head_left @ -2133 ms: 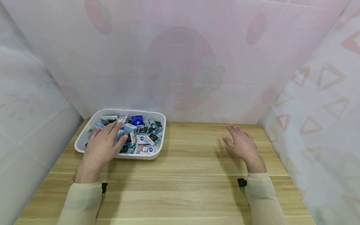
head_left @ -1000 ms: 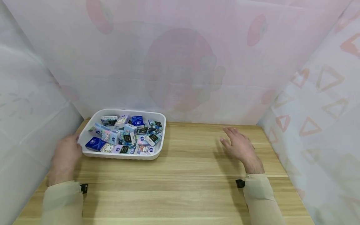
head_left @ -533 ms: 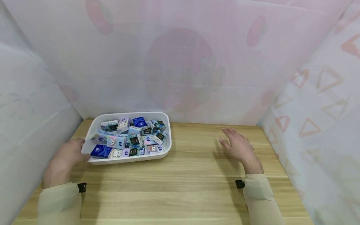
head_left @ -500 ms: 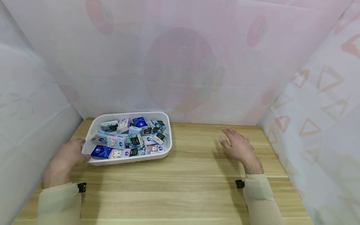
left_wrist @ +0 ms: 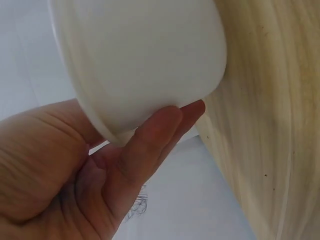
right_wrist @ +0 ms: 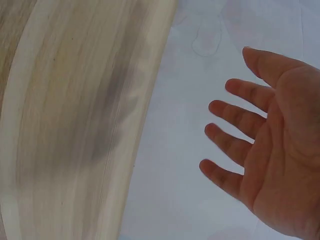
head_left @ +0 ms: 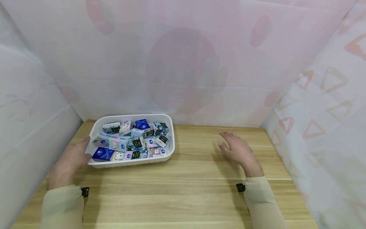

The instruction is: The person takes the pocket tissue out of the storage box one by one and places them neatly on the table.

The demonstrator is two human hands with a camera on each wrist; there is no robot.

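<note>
A white rectangular tray (head_left: 172, 141) stands at the back left of the table, holding several small printed packs that look like pocket tissues. One dark blue pack (head_left: 102, 154) lies in its near left corner; a pale blue pack (head_left: 118, 144) lies above it. My left hand (head_left: 70, 159) grips the tray's left end. In the left wrist view, fingers (left_wrist: 150, 140) press the outer wall of the white tray (left_wrist: 145, 55), and the rim passes between thumb and fingers. My right hand (head_left: 235, 151) hovers over the table's right side, its fingers spread and holding nothing (right_wrist: 280, 135).
The wooden table (head_left: 183, 190) extends in front of the tray and between the hands. A pale printed back sheet (head_left: 183, 70) rises directly behind the tray, with side sheets at left and right.
My left hand went from above the packs to the tray's left end. The tray shifted slightly right and nearer, turning a little. My right hand drifted slightly left.
</note>
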